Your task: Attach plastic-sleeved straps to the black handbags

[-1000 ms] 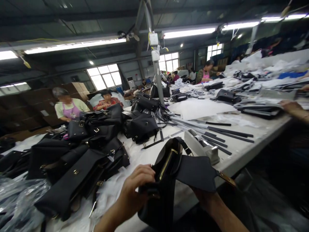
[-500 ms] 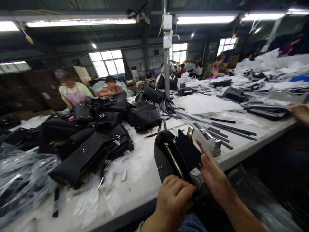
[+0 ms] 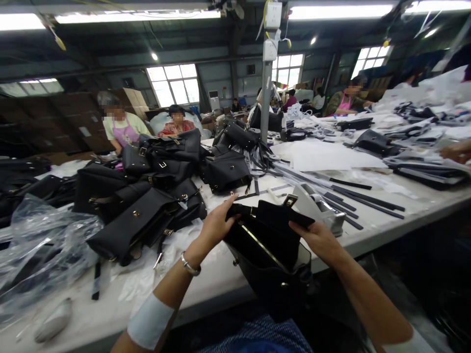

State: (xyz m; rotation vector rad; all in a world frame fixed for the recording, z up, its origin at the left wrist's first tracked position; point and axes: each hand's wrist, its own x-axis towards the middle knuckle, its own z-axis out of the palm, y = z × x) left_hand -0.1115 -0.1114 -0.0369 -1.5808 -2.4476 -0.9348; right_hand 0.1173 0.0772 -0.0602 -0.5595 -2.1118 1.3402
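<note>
A black handbag [image 3: 257, 269] with a gold zipper across its open top is held at the table's front edge, its mouth facing me. My left hand [image 3: 219, 218] grips the bag's upper left corner between thumb and fingers. A silver bracelet is on that wrist. My right hand [image 3: 316, 238] pinches the bag's black flap [image 3: 281, 213] at its right end. A gold buckle [image 3: 290, 200] stands up at the flap's far edge. The lower part of the bag is dark and hard to make out.
Just behind the bag stands a tape dispenser [image 3: 326, 211]. Black strips [image 3: 368, 198] lie beyond it. On the left are a heap of black handbags [image 3: 147, 215] and clear plastic wrap [image 3: 55, 245]. Co-workers [image 3: 123, 125] work across the table; another person's hand [image 3: 458, 152] shows at far right.
My left hand has moved from the bag's near side to its far left corner. The bag has turned, and its mouth is spread wider. My right hand has closed on the flap.
</note>
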